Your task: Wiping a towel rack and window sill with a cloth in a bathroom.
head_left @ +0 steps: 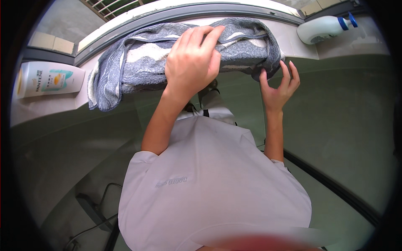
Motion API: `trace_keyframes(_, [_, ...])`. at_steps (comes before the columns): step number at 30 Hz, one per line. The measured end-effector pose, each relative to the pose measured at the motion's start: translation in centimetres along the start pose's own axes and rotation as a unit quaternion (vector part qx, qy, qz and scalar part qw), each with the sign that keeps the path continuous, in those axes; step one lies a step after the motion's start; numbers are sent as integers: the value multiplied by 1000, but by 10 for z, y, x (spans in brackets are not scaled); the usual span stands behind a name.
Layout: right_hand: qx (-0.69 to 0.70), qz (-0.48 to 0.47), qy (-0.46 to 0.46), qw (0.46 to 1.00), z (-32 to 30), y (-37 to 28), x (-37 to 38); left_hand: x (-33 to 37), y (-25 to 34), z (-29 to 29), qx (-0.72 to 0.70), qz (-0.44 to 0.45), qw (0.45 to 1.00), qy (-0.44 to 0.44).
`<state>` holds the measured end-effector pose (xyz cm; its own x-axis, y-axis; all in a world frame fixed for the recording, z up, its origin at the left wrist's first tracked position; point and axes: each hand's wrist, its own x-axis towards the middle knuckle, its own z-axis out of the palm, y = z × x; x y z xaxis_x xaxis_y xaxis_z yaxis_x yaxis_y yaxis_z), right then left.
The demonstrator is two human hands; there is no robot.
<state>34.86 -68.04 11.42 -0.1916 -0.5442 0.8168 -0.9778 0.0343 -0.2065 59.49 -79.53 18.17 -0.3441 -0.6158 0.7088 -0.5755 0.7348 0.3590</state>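
A grey terry towel [138, 62] with pale wavy bands lies draped along a light, smooth window ledge [293, 39], its looped pile thick and soft, one end hanging in folds off the ledge's front edge at the left. The left hand [192, 62] rests flat on top of the towel near its middle, fingers stretched out and together, palm pressing the cloth down rather than gripping it. The right hand [278, 85] is at the towel's right end, below the ledge's edge, fingers spread and curled upward; the thumb and fingertips touch the hanging corner of the cloth, but whether they pinch it cannot be told.

On the left part of the ledge, well apart from the towel's hanging end, lies a white plastic shampoo bottle [50, 78] on its side, flat and rounded in shape, with a yellow band at its cap end and a label printed in teal and gold. At the far right end of the ledge lies a second white plastic bottle [320, 28], rounder and bulging, with a blue cap pointing right. A dark curved window frame [188, 10] runs just behind the towel. Below, the person wears a pale lilac T-shirt [209, 184] of smooth knit, and a black cable [98, 209] trails over the grey floor at lower left
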Motion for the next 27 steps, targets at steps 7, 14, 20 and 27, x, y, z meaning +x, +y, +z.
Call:
trace_keyframes(7, [-22,-23,11,999,-6,21,16,0,1,-3,2,-6,1000,-8])
trace_keyframes(14, [-29,-115,88,989,-18,42,122,-1,0,-2,-2,-8,1000,-7])
trace_keyframes(20, [-83,-163,-23,983,4,35,161,-1,0,-1,0,-11,1000,-1])
trace_keyframes(27, [53,-99,-15,994,-1,13,120,-2,-2,0,5,-4,1000,4])
